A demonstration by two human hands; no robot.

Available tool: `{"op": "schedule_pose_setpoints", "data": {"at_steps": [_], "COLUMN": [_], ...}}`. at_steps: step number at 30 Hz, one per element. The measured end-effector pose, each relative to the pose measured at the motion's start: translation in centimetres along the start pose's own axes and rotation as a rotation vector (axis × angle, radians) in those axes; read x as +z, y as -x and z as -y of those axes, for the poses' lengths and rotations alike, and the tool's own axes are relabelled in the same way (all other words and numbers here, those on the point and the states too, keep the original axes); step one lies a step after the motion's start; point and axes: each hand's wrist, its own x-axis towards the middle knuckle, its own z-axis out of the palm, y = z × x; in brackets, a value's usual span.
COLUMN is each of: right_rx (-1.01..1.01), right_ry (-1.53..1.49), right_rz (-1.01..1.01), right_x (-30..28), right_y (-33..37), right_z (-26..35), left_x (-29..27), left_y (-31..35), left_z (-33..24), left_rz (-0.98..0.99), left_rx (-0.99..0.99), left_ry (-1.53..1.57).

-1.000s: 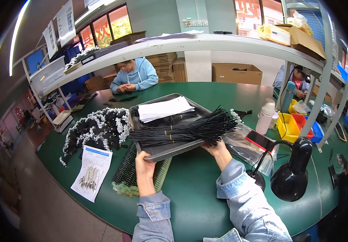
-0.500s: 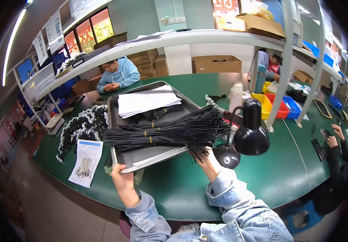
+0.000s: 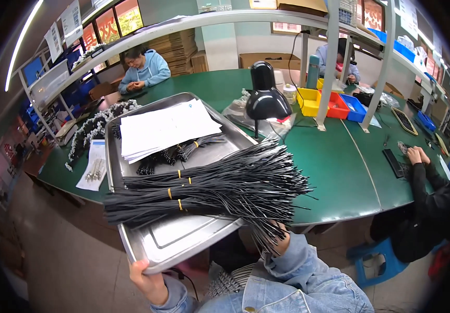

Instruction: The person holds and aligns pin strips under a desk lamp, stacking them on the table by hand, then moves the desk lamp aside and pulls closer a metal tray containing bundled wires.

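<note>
A shallow metal tray [image 3: 165,249] is held up in front of me, reaching past the table's near edge. Its near left corner is gripped by my left hand [image 3: 145,281], thumb on the rim. My right hand [image 3: 283,242] is at the tray's right side, its fingers largely hidden under the hanging wire ends. Across the tray lie bundles of long black wires [image 3: 220,182], tied with yellow bands, their loose ends fanning out over the right edge. Behind them, a stack of white papers [image 3: 165,128] rests over smaller black wire bundles [image 3: 196,147].
A black desk lamp [image 3: 268,96] stands on the green table [image 3: 329,172], near yellow, red and blue bins [image 3: 337,106]. Black-and-white wire bundles [image 3: 86,128] and a sheet [image 3: 93,164] lie left. One person [image 3: 149,70] sits across, another works at right beside a blue stool [image 3: 374,261].
The tray with wires and papers has come nearer to me and down, off the table's near edge, both hands moving with it. My view has turned right.
</note>
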Motion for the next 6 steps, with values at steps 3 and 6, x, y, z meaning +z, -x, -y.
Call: {"op": "schedule_pose_setpoints", "data": {"at_steps": [3, 6], "right_rx": [0.082, 0.153], "right_ry": [-0.129, -0.186], "right_rz": [-0.088, -0.148], "right_x": [-0.9, -1.8], "right_y": [1.0, 1.4], "right_z": [0.0, -0.3], "left_x": [-1.8, -3.2], "left_y": [4.5, 7.6], "left_z": [1.1, 2.1], "left_rz": [0.125, 0.245], "left_rx": [0.006, -0.053], "left_ry": [-0.063, -0.057]}}
